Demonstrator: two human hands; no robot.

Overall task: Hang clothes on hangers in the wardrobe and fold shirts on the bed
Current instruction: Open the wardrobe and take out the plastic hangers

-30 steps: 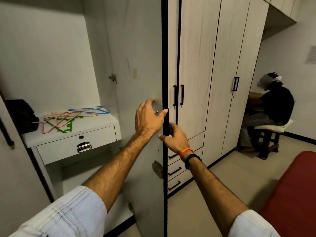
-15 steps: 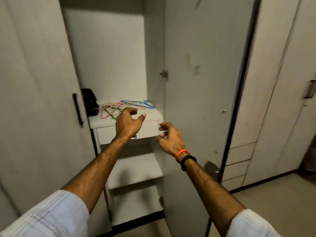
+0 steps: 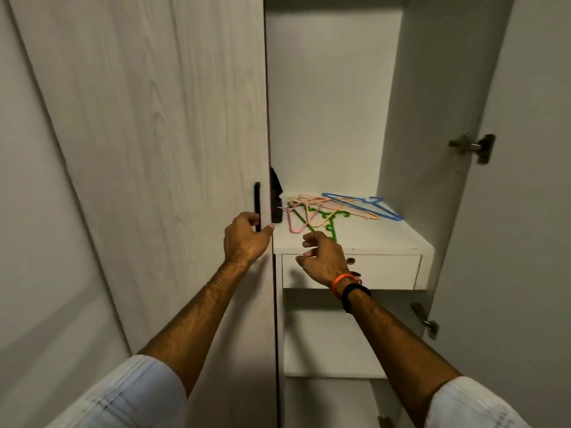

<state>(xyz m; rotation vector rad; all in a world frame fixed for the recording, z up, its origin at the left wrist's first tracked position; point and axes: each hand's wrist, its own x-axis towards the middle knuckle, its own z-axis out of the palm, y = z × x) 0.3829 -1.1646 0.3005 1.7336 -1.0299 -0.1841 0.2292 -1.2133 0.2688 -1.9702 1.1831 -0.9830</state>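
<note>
Left hand (image 3: 247,239) is at the black door handle (image 3: 257,206) of the closed left wardrobe door (image 3: 154,149): fingers curled around the lower end of the handle, thumb tip against the door edge. Right hand (image 3: 323,257) hangs in front of the shelf (image 3: 386,242) edge and the drawer (image 3: 386,271) below it, fingers loosely curled, holding nothing, touching nothing that can be seen. Its wrist carries an orange band (image 3: 340,281) and a black band (image 3: 353,295). Hangers (image 3: 327,211) lie in a loose tangle on the shelf inside the open compartment: pink, peach, green and blue, flat on the surface. The green one reaches nearest, its end just behind the right hand's fingers. A dark object (image 3: 276,199) stands at the shelf's left, partly hidden by the door. The right door (image 3: 525,211) stands open, hinges showing.
</note>
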